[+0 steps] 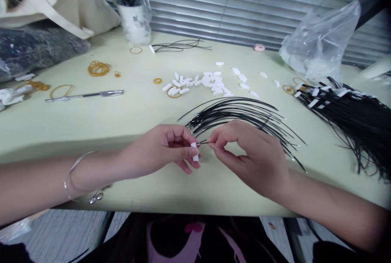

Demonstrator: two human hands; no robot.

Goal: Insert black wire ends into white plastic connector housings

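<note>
My left hand (171, 149) pinches a small white connector (194, 152) upright between thumb and fingers. Close by on the right, my right hand (244, 155) pinches a thin black wire (204, 142) whose end is at the connector's upper part. Whether the wire end sits inside the connector is too small to tell. Behind both hands, a fan of loose black wires (235, 110) lies on the table, partly hidden by my right hand. Beyond it several white connectors (214, 82) are scattered in a loose pile.
A large bundle of wired connectors (360, 112) lies at right, below a clear plastic bag (324, 43). A pen (85, 95), rubber bands (98, 68) and a cloth bag (70, 2) are at left. A bagged cup (133, 20) and a small wired connector (152, 49) stand farther back.
</note>
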